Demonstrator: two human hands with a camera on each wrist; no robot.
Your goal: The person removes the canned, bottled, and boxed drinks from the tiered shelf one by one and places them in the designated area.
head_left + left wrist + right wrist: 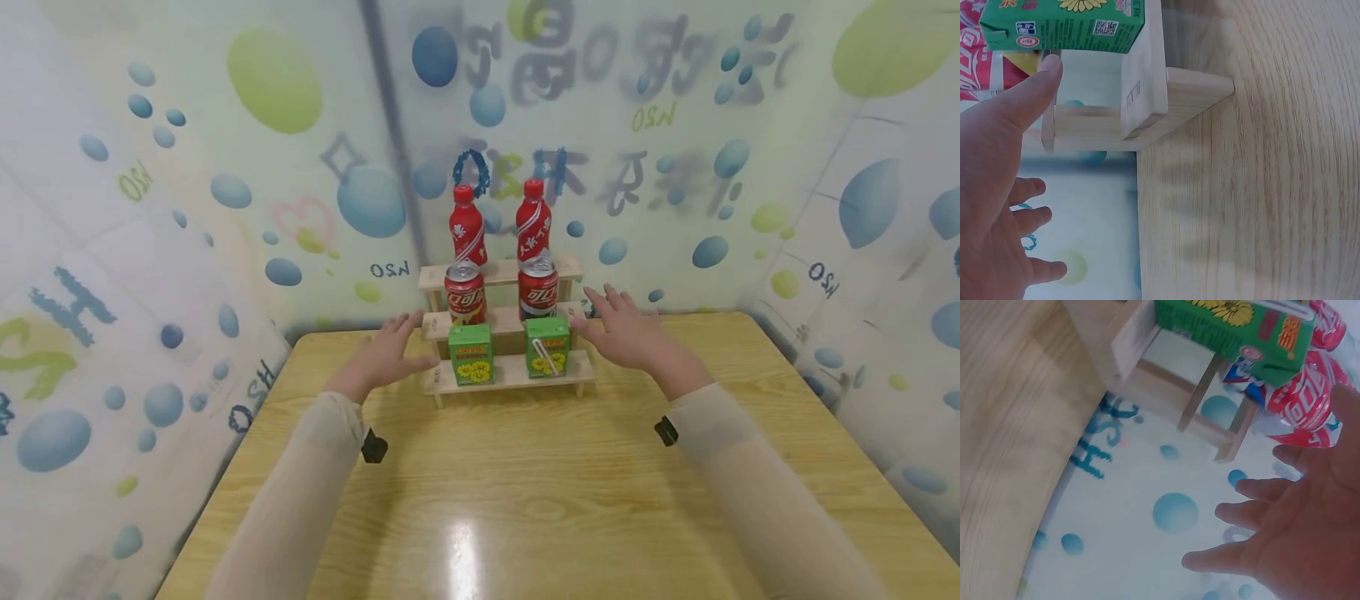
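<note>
A three-step wooden rack (pixel 510 382) stands at the table's back. Two red bottles (pixel 467 229) (pixel 533 223) are on its top step, two red cans (pixel 466 293) (pixel 537 290) on the middle one, and two green boxes (pixel 472 356) (pixel 547 348) on the lowest; the right box has a white straw on its front. My left hand (pixel 384 354) is beside the rack's left side, fingers spread, holding nothing. At the rack's right side my right hand (pixel 628 333) is spread too, with nothing in it. Both wrist views show a green box (pixel 1066 28) (pixel 1235 337) near the hand.
The wooden table (pixel 510 492) extends in front of the rack and to both sides. Behind it and at both sides hang pale walls (pixel 322 167) printed with blue and green spots and lettering. Each wrist carries a small black object (pixel 373 447) (pixel 666 431).
</note>
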